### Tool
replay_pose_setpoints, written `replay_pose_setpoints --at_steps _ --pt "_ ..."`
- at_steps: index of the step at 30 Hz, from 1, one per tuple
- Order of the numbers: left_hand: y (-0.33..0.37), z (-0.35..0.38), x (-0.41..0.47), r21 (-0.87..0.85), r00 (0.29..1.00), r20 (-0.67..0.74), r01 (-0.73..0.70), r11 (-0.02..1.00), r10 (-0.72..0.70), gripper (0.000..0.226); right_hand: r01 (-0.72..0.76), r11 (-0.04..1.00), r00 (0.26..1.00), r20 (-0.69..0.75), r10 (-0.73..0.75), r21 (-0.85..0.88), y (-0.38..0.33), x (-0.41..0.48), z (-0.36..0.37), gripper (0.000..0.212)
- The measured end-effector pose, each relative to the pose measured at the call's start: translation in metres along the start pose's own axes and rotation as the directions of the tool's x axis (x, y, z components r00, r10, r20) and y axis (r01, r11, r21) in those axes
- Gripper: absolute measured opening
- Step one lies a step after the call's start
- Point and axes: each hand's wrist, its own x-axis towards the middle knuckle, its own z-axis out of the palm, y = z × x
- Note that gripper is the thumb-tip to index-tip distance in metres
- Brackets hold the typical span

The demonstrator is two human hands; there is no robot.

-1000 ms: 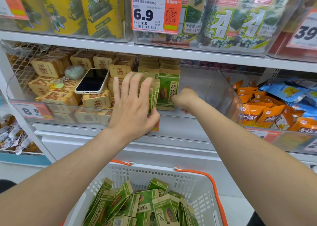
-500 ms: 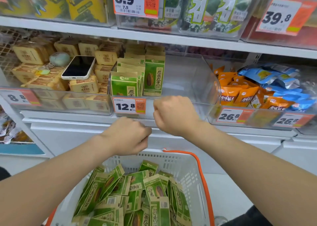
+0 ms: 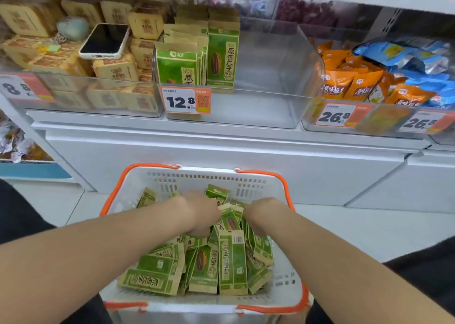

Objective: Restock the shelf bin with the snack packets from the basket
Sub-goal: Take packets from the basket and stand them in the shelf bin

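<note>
Head view: we look down on one basket (image 3: 209,179) at 6 o'clock, with the bin (image 3: 266,109) straight above it at 12 o'clock. Both our hands are down in the basket. The left hand (image 3: 204,213) is at about 11 o'clock of the heap and the right hand (image 3: 257,215) at 1 o'clock, backs up, with the fingers sunk among the packets (image 3: 231,262). One packet juts up between them. With the fingers hidden, we cannot tell whether either hand pinches a packet or only sorts through the heap. We judge that both hands are in there to gather a bunch at once, which would save trips.

The basket sits low and directly below the bin, so the lift is short. In the bin, the rows (image 3: 222,57) stand upright with faces forward, packed against the 9 o'clock wall. We take this as keeping the fronts readable and leaving the 3 o'clock side for new stock.

Counting:
- two hands, one basket and one bin
- one price tag (image 3: 186,100), at the bin's 7 o'clock corner
- two rows, though the overlap hides how many packets each holds
- well over a dozen loose packets in the basket, with the exact number beyond telling
- one phone (image 3: 104,40), lying on tan packs (image 3: 115,67) at 10 o'clock
</note>
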Motion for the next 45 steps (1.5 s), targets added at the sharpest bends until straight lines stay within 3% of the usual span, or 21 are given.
replay_pose_setpoints --at_steps 2,5,7,9,10,11,16,20,23,27,29,31,33,35,37,38,39,41,44,45 --pt "0.007 0.001 0.002 0.008 1.000 0.015 -0.016 1.000 0.016 0.021 0.017 0.997 0.999 0.043 -0.020 0.071 0.000 0.006 0.010 0.041" --pt "0.010 0.004 0.007 0.027 1.000 0.012 -0.023 0.999 0.023 0.020 0.097 0.986 0.979 0.164 -0.118 0.134 -0.002 0.012 0.026 0.066" --pt "0.008 0.004 0.009 0.019 1.000 0.010 -0.019 1.000 0.018 0.021 0.143 0.988 0.951 0.271 -0.152 0.052 -0.008 0.016 0.042 0.061" --pt "0.004 0.001 0.008 0.027 1.000 -0.003 -0.020 0.999 0.020 0.022 0.107 0.993 0.945 0.306 -0.117 0.048 -0.015 0.023 0.057 0.032" --pt "0.003 -0.001 0.007 0.037 1.000 -0.012 -0.019 0.999 0.019 0.022 0.088 0.994 0.955 0.279 -0.103 0.068 -0.017 0.024 0.062 0.012" --pt "0.001 -0.004 0.006 0.040 1.000 -0.022 -0.017 0.999 0.017 0.022 0.076 0.994 0.967 0.235 -0.093 0.082 -0.018 0.026 0.066 0.007" --pt "-0.004 -0.011 0.005 0.023 0.999 -0.051 -0.010 1.000 0.011 0.022 0.037 0.998 0.987 -0.156 -0.029 0.046 -0.016 0.022 0.062 0.009" --pt "-0.007 -0.022 0.001 -0.004 0.998 -0.058 -0.016 1.000 0.015 0.024 -0.061 0.990 0.949 -0.299 0.097 0.125 -0.001 0.017 0.046 0.029" --pt "-0.015 -0.031 -0.002 -0.087 0.995 -0.097 -0.017 0.996 0.008 0.029 -0.057 0.967 0.882 -0.441 0.165 0.248 0.013 0.014 0.032 0.039" --pt "-0.035 -0.040 0.000 -0.295 0.974 -0.204 0.033 0.955 -0.097 0.038 0.119 0.932 0.765 -0.629 0.134 0.343 0.027 0.000 0.003 0.043" --pt "-0.046 -0.047 -0.002 -0.461 0.959 -0.251 0.000 0.887 -0.131 0.052 0.193 0.922 0.688 -0.716 0.118 0.337 0.029 -0.011 -0.013 0.045" --pt "-0.057 -0.052 -0.007 -0.610 0.933 -0.339 -0.120 0.784 -0.121 0.045 0.262 0.911 0.573 -0.811 0.119 0.319 0.029 -0.022 -0.029 0.045" --pt "-0.067 -0.055 -0.014 -0.697 0.875 -0.453 -0.229 0.679 -0.170 0.035 0.330 0.893 0.414 -0.897 0.154 0.306 0.027 -0.027 -0.043 0.042" --pt "-0.071 -0.059 -0.020 -0.772 0.804 -0.529 -0.322 0.547 -0.273 0.041 0.443 0.827 0.239 -0.934 0.264 0.347 0.025 -0.031 -0.057 0.036" --pt "-0.071 -0.064 -0.026 -0.802 0.716 -0.574 -0.396 0.446 -0.396 0.043 0.600 0.697 0.104 -0.902 0.419 0.393 0.023 -0.039 -0.070 0.025" --pt "-0.070 -0.067 -0.029 -0.790 0.653 -0.606 -0.423 0.444 -0.455 0.042 0.666 0.616 0.080 -0.861 0.502 0.421 0.022 -0.044 -0.077 0.020" --pt "-0.068 -0.071 -0.033 -0.772 0.578 -0.634 -0.444 0.454 -0.514 0.039 0.719 0.518 0.095 -0.804 0.587 0.463 0.022 -0.047 -0.082 0.019" --pt "-0.066 -0.079 -0.038 -0.758 0.422 -0.643 -0.466 0.456 -0.639 0.032 0.777 0.285 0.212 -0.660 0.721 0.561 0.023 -0.053 -0.092 0.022" --pt "-0.070 -0.088 -0.046 -0.764 0.195 -0.607 -0.411 0.497 -0.771 0.033 0.807 -0.009 0.435 -0.584 0.686 0.590 0.023 -0.063 -0.103 0.019" --pt "-0.072 -0.091 -0.048 -0.763 0.143 -0.598 -0.402 0.506 -0.789 0.034 0.813 -0.068 0.474 -0.590 0.653 0.578 0.021 -0.066 -0.107 0.020"
